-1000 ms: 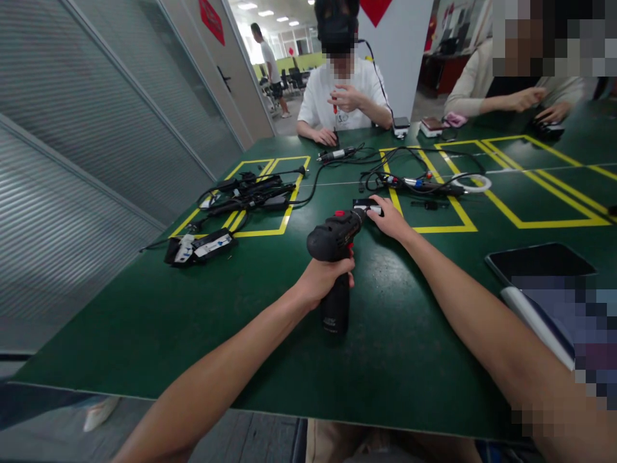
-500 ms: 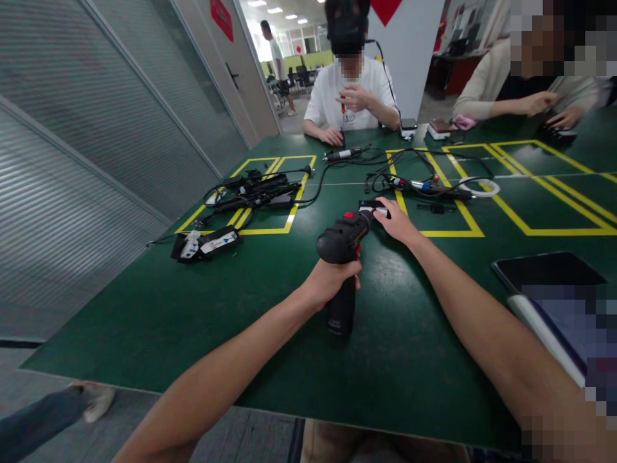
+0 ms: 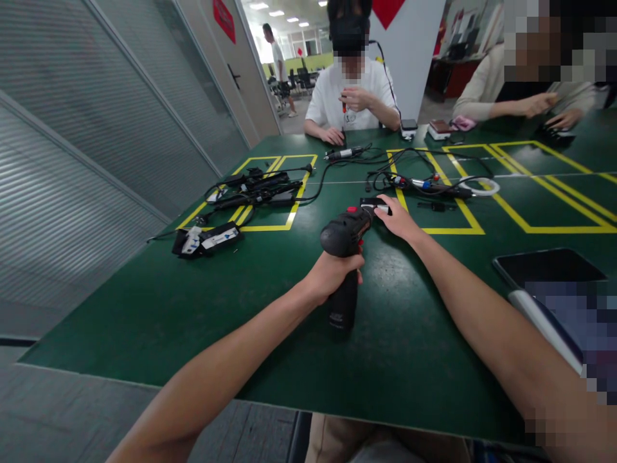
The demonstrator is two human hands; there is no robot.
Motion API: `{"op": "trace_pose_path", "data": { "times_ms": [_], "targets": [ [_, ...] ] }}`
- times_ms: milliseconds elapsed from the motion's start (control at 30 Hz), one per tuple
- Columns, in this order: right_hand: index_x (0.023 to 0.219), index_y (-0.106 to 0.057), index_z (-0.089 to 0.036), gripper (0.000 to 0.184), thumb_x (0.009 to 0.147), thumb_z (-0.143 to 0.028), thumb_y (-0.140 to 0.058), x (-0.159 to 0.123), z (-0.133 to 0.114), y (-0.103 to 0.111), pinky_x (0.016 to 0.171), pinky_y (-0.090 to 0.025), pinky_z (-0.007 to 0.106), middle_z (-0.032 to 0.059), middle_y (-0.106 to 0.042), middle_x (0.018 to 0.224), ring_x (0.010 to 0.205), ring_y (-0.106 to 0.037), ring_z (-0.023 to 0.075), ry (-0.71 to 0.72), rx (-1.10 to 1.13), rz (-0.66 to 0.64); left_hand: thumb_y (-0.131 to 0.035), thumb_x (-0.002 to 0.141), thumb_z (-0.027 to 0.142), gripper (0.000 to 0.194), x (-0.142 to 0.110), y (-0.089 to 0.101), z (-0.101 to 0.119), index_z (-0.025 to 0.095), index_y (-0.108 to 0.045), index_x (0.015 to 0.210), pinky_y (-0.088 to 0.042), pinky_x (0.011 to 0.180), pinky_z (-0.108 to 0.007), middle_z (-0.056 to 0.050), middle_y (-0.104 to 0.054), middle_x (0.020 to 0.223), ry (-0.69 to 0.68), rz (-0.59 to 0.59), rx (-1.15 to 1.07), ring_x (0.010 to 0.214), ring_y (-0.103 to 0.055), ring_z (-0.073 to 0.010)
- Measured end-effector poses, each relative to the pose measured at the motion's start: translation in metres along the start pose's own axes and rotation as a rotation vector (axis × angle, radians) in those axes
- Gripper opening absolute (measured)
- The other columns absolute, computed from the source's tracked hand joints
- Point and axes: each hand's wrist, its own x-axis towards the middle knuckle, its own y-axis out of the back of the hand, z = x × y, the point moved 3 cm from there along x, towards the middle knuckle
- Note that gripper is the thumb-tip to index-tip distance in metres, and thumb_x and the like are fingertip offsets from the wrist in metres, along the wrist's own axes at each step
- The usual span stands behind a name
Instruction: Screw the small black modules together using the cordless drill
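Observation:
My left hand (image 3: 332,275) is wrapped around the grip of a black cordless drill (image 3: 344,233) with red accents. The drill points away from me, and its chuck end meets a small black-and-silver block (image 3: 368,202) on the table. My right hand (image 3: 397,218) holds this block from the right, thumb and fingers closed at its edge. Where the drill tip touches the block is too small to make out.
On the green table (image 3: 270,302), black cables and adapters (image 3: 260,193) lie at left, with a black-and-white part (image 3: 207,241) nearer. A corded pen-like tool (image 3: 424,188) lies beyond my right hand. A tablet (image 3: 549,269) rests at right. Two people sit across, hands busy.
The drill and both hands stay nearly in place, with a slight shift of the view. A leg and shoe at the lower left have gone out of view.

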Motion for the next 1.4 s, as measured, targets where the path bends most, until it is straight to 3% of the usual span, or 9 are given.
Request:
{"op": "trace_pose_path", "data": {
  "times_ms": [267,467,1100,1400],
  "targets": [
    [0.130,-0.056,-0.025,0.046,0.087,-0.040,-0.052,0.001,-0.001,-0.002,0.101,-0.044,0.046,0.0110,-0.057,0.122,0.111,-0.057,0.0287,-0.004,-0.005,0.020,-0.065,0.069,0.019,0.019,0.000,0.000,0.001,0.014,-0.054,0.084,-0.041,0.049,-0.023,0.002,-0.054,0.067,-0.002,0.000,0.002,0.047,-0.056,-0.0092],
    [0.130,-0.057,-0.024,0.046,0.086,-0.040,-0.053,0.001,-0.001,-0.002,0.100,-0.044,0.046,0.0107,-0.058,0.121,0.109,-0.057,0.0284,0.006,0.001,0.044,-0.064,0.069,0.017,0.020,0.001,-0.001,0.000,0.015,-0.054,0.086,-0.042,0.048,-0.024,0.001,-0.055,0.076,-0.045,-0.013,0.006,0.047,-0.056,-0.0086],
    [0.130,-0.057,-0.024,0.046,0.087,-0.041,-0.052,0.002,0.001,-0.002,0.100,-0.045,0.045,0.0106,-0.058,0.123,0.111,-0.058,0.0277,0.005,0.033,0.036,-0.065,0.069,0.020,0.018,-0.001,0.003,0.000,0.014,-0.055,0.083,-0.042,0.050,-0.023,0.002,-0.054,0.064,0.021,0.033,-0.005,0.048,-0.056,-0.0102],
    [0.130,-0.058,-0.024,0.047,0.087,-0.042,-0.051,0.002,0.000,-0.001,0.099,-0.045,0.045,0.0111,-0.059,0.121,0.110,-0.058,0.0280,-0.008,0.017,0.041,-0.064,0.073,0.025,0.027,-0.002,0.010,-0.004,0.013,-0.058,0.095,-0.044,0.053,-0.024,-0.004,-0.062,0.089,-0.044,-0.033,-0.070,0.052,-0.057,-0.0082]
  ]
}}
